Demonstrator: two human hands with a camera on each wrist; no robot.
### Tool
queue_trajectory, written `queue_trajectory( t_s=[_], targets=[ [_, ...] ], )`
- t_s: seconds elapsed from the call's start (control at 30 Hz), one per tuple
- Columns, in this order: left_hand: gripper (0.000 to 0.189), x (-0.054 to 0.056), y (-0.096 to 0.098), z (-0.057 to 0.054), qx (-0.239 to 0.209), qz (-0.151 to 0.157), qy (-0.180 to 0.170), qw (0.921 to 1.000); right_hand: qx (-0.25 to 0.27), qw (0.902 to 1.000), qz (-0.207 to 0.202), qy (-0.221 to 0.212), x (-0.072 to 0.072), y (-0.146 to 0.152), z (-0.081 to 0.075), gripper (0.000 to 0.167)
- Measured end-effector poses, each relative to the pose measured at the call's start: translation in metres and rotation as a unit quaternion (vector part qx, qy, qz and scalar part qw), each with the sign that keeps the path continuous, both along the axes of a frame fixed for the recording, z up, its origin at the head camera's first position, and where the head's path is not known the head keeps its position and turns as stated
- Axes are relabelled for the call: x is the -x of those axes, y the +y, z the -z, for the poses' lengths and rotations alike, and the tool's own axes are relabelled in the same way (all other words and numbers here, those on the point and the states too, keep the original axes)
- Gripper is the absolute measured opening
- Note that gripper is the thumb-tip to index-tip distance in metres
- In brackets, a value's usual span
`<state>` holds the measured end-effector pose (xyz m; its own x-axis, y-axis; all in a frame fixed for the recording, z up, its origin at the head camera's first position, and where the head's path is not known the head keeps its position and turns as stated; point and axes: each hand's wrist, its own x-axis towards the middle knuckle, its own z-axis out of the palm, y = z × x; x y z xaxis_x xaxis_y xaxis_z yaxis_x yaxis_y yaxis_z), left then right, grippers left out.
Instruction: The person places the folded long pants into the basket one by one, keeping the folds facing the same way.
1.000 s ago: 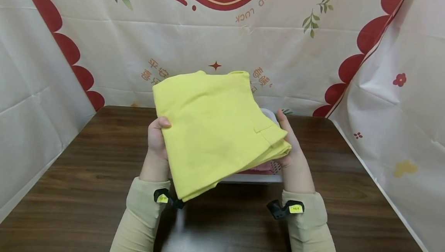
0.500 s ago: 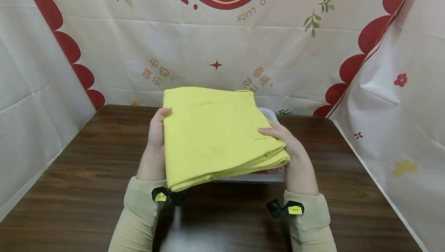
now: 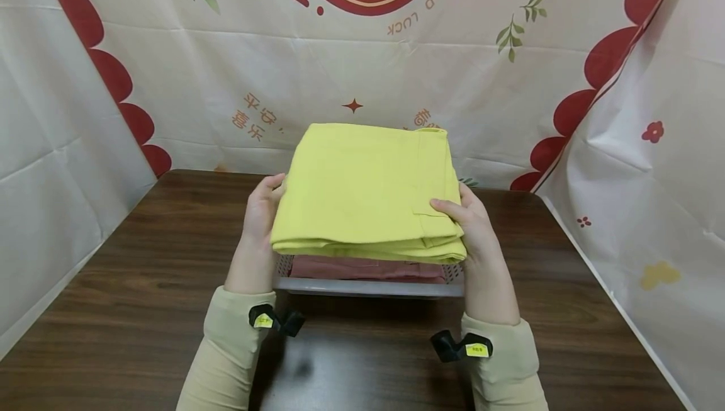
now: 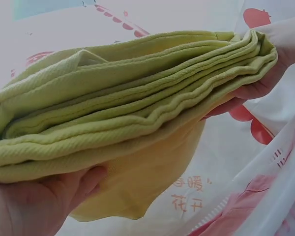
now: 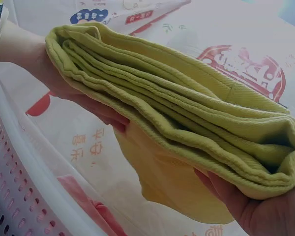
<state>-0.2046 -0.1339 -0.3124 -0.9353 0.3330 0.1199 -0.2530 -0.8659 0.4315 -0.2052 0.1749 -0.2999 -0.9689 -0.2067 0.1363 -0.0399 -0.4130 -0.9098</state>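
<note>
A thick folded yellow garment (image 3: 368,184) is held up between both hands in the head view. At its left edge is my left hand (image 3: 263,209), its fingers partly hidden underneath. My right hand (image 3: 476,225) grips the opposite side, thumb on top. The left wrist view shows the stacked layers of the garment (image 4: 137,98), with the left hand (image 4: 34,204) beneath them. From the right wrist, fingers of both hands appear under the bundle, and a loose yellow flap (image 5: 172,182) hangs below. Whether it is trousers or a jacket I cannot tell.
Below and behind the garment, a white perforated basket (image 3: 374,286) stands on the dark wooden table (image 3: 141,291). Folded pink cloth (image 3: 365,267) lies in it. A printed white curtain (image 3: 340,65) encloses the back and sides.
The garment has turned from slanted to nearly level and shifted a little right and up from half a second ago. My right thumb has come onto its top. More of the basket shows.
</note>
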Motion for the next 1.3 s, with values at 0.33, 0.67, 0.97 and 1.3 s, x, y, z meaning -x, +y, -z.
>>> queue_trajectory(
  t_s=[0.33,0.67,0.97,1.3],
  targets=[
    [0.030,-0.002,-0.001,0.001,0.119,-0.023,0.002,0.9926,-0.021,0.9997,-0.006,0.014,0.002,0.000,0.000,0.057],
    [0.061,0.002,-0.001,0.006,0.253,0.006,0.007,0.9674,-0.101,0.9948,0.004,-0.011,0.006,0.005,0.009,0.051],
    [0.066,0.012,-0.003,0.018,0.368,-0.010,0.014,0.9295,-0.140,0.9895,-0.003,-0.034,0.014,0.006,0.019,0.054],
    [0.060,0.018,0.000,0.027,0.495,-0.013,0.032,0.8681,-0.239,0.9690,0.006,-0.060,0.018,0.011,0.028,0.057]
  ],
)
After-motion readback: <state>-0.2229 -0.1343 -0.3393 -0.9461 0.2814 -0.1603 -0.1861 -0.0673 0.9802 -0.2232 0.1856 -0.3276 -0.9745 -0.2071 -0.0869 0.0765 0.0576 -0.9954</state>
